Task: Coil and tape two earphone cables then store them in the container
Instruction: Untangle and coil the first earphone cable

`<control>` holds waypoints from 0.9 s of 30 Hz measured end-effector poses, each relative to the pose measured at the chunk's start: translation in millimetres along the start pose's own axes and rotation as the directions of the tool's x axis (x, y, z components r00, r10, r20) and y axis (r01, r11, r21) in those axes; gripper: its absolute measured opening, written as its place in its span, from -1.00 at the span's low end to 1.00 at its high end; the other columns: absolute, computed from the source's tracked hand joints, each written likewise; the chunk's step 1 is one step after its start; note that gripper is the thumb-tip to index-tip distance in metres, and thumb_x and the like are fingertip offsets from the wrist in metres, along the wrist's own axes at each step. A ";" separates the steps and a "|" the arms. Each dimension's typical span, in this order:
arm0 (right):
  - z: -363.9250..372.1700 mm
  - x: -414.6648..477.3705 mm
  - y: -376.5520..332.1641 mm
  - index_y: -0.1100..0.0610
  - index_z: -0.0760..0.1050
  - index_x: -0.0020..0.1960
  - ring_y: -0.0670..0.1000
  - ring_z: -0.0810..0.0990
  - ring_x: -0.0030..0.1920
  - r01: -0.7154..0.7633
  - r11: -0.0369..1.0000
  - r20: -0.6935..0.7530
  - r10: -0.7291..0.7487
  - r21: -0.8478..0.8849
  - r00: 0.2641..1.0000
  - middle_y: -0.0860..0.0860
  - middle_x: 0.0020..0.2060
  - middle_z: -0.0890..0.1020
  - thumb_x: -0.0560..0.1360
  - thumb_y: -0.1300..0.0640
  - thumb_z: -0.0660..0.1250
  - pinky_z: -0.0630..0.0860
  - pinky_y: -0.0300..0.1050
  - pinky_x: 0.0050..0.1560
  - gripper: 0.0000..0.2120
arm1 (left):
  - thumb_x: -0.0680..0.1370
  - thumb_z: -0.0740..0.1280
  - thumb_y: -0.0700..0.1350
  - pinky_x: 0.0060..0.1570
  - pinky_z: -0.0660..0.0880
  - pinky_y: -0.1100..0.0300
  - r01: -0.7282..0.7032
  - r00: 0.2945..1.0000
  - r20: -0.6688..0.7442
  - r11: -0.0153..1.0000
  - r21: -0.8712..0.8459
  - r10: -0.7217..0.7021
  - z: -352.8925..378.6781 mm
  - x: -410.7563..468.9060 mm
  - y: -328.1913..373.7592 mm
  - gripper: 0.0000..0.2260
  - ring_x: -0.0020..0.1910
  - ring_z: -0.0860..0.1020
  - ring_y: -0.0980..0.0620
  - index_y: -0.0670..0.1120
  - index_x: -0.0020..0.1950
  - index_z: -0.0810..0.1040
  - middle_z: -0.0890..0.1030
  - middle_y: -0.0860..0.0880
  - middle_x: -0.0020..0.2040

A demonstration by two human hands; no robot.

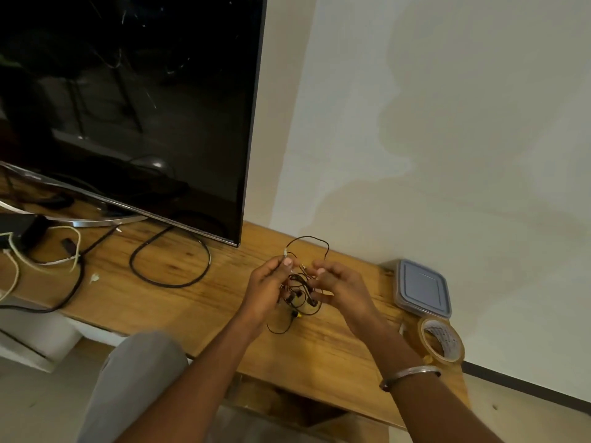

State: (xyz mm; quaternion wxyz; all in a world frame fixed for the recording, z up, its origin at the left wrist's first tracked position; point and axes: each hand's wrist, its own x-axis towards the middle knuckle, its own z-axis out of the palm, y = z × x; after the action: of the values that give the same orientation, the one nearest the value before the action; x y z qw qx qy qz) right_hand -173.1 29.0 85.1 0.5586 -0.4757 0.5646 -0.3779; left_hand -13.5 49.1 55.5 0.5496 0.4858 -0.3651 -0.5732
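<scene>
We see a wooden table [198, 302] carrying a black television [128, 107] on a curved silver stand [105, 222]. Below the television's right corner a black cable [174, 285] lies in a loop. Toward the television's left end, pale cables [60, 261] trail beside a black box [19, 225]. Well to the right of the television, by the wall, sits a container [422, 287] with a grey-blue lid, and a tape roll [423, 345] lies just beside it, nearer us.

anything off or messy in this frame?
The earphone cables are a loose tangle held between the left hand and right hand, not coiled. Black and white cords sprawl over the wooden bench by the TV. The wall carries a large blotchy stain. The container has its lid on.
</scene>
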 end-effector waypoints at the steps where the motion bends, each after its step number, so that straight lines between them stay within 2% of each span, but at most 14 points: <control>1: 3.6 -0.2 5.5 0.14 0.58 0.23 -0.03 0.66 0.01 0.042 0.993 0.031 -0.039 -0.112 0.999 0.05 0.08 0.70 0.61 0.20 0.31 0.64 -0.14 -0.05 -0.79 | 0.63 0.26 -0.02 -0.26 0.46 0.21 -0.003 1.000 0.014 1.000 0.008 0.003 -1.3 1.4 -1.9 -0.80 -0.15 0.53 0.06 0.01 0.06 0.68 0.66 0.05 -0.10; 3: 11.3 0.0 13.7 0.12 0.62 0.20 -0.16 0.65 -0.04 0.186 0.924 0.100 -0.161 -0.333 0.982 -0.03 0.04 0.70 0.58 0.21 0.36 0.57 -0.30 -0.09 -0.79 | 0.62 0.29 0.01 -0.13 0.48 0.16 -0.026 0.999 0.032 0.999 0.026 0.025 -1.6 3.9 -4.7 -0.81 0.02 0.60 0.03 0.05 0.08 0.68 0.67 0.03 0.08; 5: 18.9 -0.1 18.8 0.10 0.66 0.12 -0.24 0.64 -0.08 0.292 0.831 0.139 -0.257 -0.474 0.956 -0.09 -0.03 0.71 0.55 0.20 0.40 0.50 -0.42 -0.11 -0.84 | 0.60 0.32 0.00 -0.08 0.50 0.20 -0.058 0.997 0.045 0.998 0.015 0.058 -1.0 4.5 -6.2 -0.83 0.14 0.61 0.01 0.04 0.08 0.70 0.63 -0.02 0.19; 10: 25.0 0.9 18.3 0.11 0.71 -0.03 -0.29 0.61 -0.23 0.353 0.770 0.055 -0.384 -0.531 0.922 -0.11 -0.22 0.70 0.51 0.23 0.42 0.42 -0.47 -0.23 -0.90 | 0.54 0.38 -0.01 -0.02 0.53 0.30 -0.087 0.992 0.099 0.996 0.033 0.083 2.2 4.6 -7.8 -0.80 0.24 0.53 0.11 0.03 0.12 0.70 0.52 0.06 0.29; 12: 23.5 2.0 15.6 0.08 0.71 -0.11 -0.23 0.59 -0.32 0.363 0.777 0.027 -0.408 -0.514 0.913 -0.16 -0.33 0.66 0.51 0.25 0.42 0.41 -0.43 -0.28 -0.88 | 0.52 0.39 0.03 -0.05 0.52 0.36 -0.072 0.993 0.097 0.997 0.030 0.069 2.7 4.7 -6.4 -0.75 0.20 0.55 0.17 0.07 0.19 0.66 0.54 0.07 0.28; 15: 18.9 4.3 12.9 0.07 0.69 -0.17 -0.17 0.57 -0.41 0.344 0.835 -0.045 -0.400 -0.430 0.915 -0.13 -0.43 0.64 0.52 0.21 0.44 0.50 -0.26 -0.33 -0.88 | 0.52 0.41 0.09 -0.10 0.52 0.25 -0.030 0.999 0.047 0.991 0.133 0.024 -0.8 7.3 -8.9 -0.66 0.08 0.61 0.08 0.16 0.30 0.55 0.63 0.00 0.14; 17: 13.9 7.8 12.8 0.14 0.70 -0.14 -0.05 0.64 -0.36 0.298 0.898 -0.112 -0.349 -0.325 0.930 0.02 -0.36 0.69 0.52 0.24 0.43 0.64 -0.06 -0.27 -0.91 | 0.50 0.46 -0.01 -0.08 0.54 0.19 -0.068 0.997 0.060 0.965 0.253 0.054 -5.0 10.1 -15.7 -0.64 0.02 0.59 0.07 0.12 0.29 0.55 0.62 0.01 0.12; 19: 9.0 10.7 13.2 0.17 0.68 -0.12 0.06 0.65 -0.31 0.263 0.933 -0.133 -0.301 -0.244 0.944 0.15 -0.28 0.71 0.52 0.30 0.41 0.67 0.10 -0.18 -0.90 | 0.47 0.50 -0.16 -0.08 0.61 0.10 -0.145 0.986 0.126 0.924 0.353 0.106 -6.8 10.6 -21.3 -0.62 -0.08 0.57 0.08 0.07 0.25 0.57 0.61 0.02 0.15; 21: 5.9 11.8 12.5 0.17 0.66 -0.13 0.03 0.63 -0.33 0.249 0.944 -0.133 -0.282 -0.218 0.950 0.15 -0.28 0.70 0.53 0.33 0.38 0.65 0.06 -0.18 -0.87 | 0.44 0.50 -0.23 -0.09 0.62 0.13 -0.215 0.975 0.147 0.880 0.423 0.168 -7.5 11.9 -25.8 -0.66 -0.13 0.58 0.09 0.06 0.16 0.61 0.63 0.04 0.13; 24: 5.2 10.6 9.5 0.23 0.65 -0.09 -0.07 0.61 -0.37 0.234 0.957 -0.143 -0.259 -0.169 0.955 0.12 -0.30 0.67 0.56 0.34 0.35 0.61 -0.15 -0.26 -0.88 | 0.46 0.48 -0.26 -0.17 0.46 0.42 -0.304 0.951 0.115 0.798 0.520 0.287 -9.1 14.8 -30.2 -0.80 -0.11 0.58 0.20 -0.01 0.00 0.67 0.66 0.08 0.01; 27: 6.2 10.8 8.1 0.27 0.63 -0.03 -0.07 0.59 -0.37 0.236 0.961 -0.155 -0.257 -0.142 0.954 0.09 -0.28 0.66 0.58 0.34 0.32 0.62 -0.14 -0.26 -0.89 | 0.53 0.41 -0.20 -0.25 0.38 0.50 -0.294 0.946 0.057 0.770 0.566 0.320 -9.6 14.2 -28.6 -0.93 -0.15 0.56 0.33 -0.05 -0.04 0.66 0.63 0.18 -0.11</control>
State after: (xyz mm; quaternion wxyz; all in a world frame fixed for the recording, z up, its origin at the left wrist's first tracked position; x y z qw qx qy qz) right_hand -167.1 21.5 73.9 0.4260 -0.5413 0.5690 -0.4492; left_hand -11.1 39.9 23.5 0.4740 0.5727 -0.5814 -0.3307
